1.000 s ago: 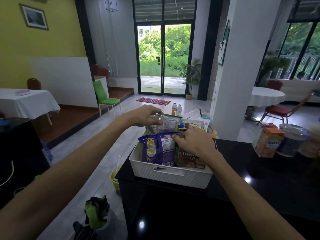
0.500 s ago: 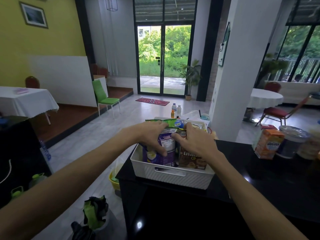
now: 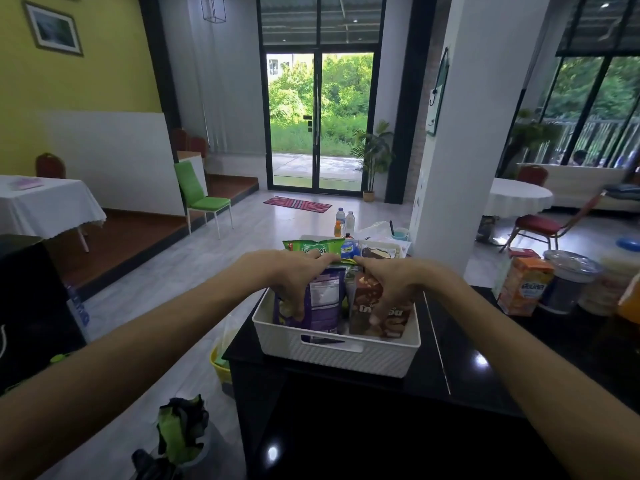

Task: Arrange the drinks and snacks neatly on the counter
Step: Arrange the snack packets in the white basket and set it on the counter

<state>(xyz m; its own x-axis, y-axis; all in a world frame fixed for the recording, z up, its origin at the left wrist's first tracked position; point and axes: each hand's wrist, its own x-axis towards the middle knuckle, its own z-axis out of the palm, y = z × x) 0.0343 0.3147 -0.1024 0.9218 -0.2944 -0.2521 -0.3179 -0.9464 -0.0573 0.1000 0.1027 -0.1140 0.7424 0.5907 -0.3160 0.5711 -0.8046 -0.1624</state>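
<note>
Both hands reach into the basket at the frame's centre: the left hand (image 3: pixel 297 282) has its fingers curled down over the top of the purple bag (image 3: pixel 323 303), thumb on the bag's near face, clamped on it; the right hand (image 3: pixel 393 284) grips the brown pack (image 3: pixel 379 315) the same way, fingers over its upper edge and thumb pressed to its front. Largest in view after them is the black counter (image 3: pixel 485 368), filling the lower right of the frame. On its left end sits the white basket (image 3: pixel 337 355), a slot handle in its near wall. Inside, the purple bag stands upright at left and the brown pack upright just beside it at right, the two nearly touching. Behind them, toward the far wall of the basket, a green bag (image 3: pixel 313 247) stands, with a blue pack (image 3: pixel 349 249) and a pack picturing an ice-cream bar (image 3: pixel 377 252) to its right. At the right edge of the frame, well apart from the basket, an orange carton (image 3: pixel 523 289) stands on the counter beside a lidded tub (image 3: pixel 568 282). On the floor beyond the basket, three bottles (image 3: pixel 344 221) stand together.
</note>
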